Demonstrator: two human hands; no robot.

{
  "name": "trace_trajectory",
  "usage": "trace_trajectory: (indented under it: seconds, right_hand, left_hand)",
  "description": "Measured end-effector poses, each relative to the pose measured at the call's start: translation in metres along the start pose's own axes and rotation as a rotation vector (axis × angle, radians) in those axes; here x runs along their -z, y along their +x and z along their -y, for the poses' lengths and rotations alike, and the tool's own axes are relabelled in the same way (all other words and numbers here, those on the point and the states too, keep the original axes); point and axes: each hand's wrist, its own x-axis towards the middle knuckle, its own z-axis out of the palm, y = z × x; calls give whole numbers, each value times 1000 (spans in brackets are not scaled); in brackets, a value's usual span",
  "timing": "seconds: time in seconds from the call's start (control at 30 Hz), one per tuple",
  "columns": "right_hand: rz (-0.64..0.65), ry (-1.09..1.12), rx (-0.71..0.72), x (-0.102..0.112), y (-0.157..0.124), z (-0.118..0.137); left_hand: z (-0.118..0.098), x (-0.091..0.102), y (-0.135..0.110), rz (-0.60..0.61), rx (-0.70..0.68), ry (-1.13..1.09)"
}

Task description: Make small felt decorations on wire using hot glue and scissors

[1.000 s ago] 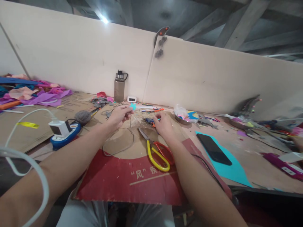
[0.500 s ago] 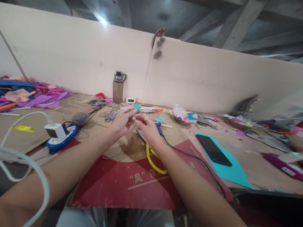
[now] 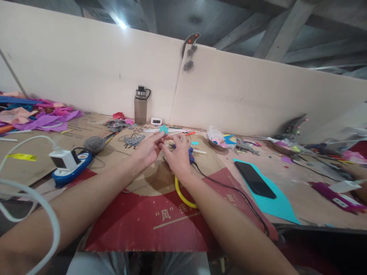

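Observation:
My left hand (image 3: 150, 147) pinches a small teal star-shaped cutout (image 3: 164, 129), which sticks up above the fingertips. Close against it, my right hand (image 3: 179, 154) has its fingers bent and its thumb at the left fingertips; whatever it grips is too small to make out. Behind the right hand lies a blue glue gun (image 3: 191, 153), partly covered, with a black cord running right. A yellow ring-shaped handle (image 3: 183, 196) shows below the right wrist. Small teal scraps (image 3: 195, 143) lie beyond the hands.
A red-and-tan cardboard sheet (image 3: 137, 225) covers the table before me. To the left are a blue power strip (image 3: 71, 172), grey yarn (image 3: 95, 144) and coloured felt (image 3: 43, 118). A bottle (image 3: 140, 107) stands behind; a bowl (image 3: 218, 144) and phone (image 3: 255, 179) lie right. Another person's arm (image 3: 357, 179) shows far right.
My right hand's fingers have lifted and spread slightly from the thumb, beside the left hand. The teal star stays in my left fingers. The whole view has shifted a little.

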Motion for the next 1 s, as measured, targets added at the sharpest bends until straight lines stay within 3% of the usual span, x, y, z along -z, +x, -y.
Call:
trace_trajectory:
  seconds: [0.33, 0.6, 1.0]
  right_hand:
    - [-107, 7, 29, 0, -2, -3]
    - [7, -55, 125, 3, -5, -10]
    - [83, -2, 45, 5, 0, -12]
  left_hand:
    - [-1, -7, -8, -83, -68, -56]
    - [4, -9, -13, 6, -41, -81]
    - [5, -6, -13, 84, -15, 38]
